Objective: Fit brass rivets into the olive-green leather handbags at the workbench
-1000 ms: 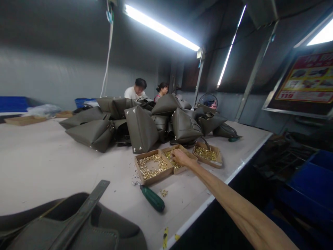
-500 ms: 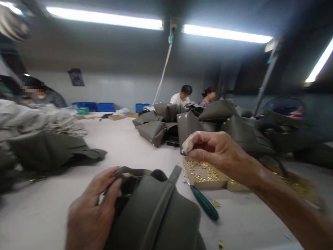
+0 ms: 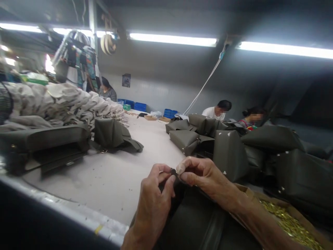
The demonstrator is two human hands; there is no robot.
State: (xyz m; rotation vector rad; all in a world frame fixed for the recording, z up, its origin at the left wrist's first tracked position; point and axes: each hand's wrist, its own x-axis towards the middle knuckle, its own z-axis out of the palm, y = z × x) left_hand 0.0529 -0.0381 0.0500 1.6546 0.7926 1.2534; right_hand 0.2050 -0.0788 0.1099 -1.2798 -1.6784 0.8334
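Observation:
A dark green bag lies at the bottom centre, under both hands. My left hand pinches a small dark end of the bag between thumb and fingers. Right beside it, my right hand is closed in a pinch, with pale tape round a fingertip. Whatever is between its fingertips is too small to make out. The two sets of fingertips nearly meet. Below my right forearm, a cardboard box holds many small gold-coloured metal pieces.
More dark green bags are piled at the right. Another dark bag and a heap of pale fabric are at the left of the white table. Blue bins stand far back, where several people sit.
The view has swung left. My right hand has come from over the box of metal pieces to my left hand at the bag. The green-handled tool is no longer visible.

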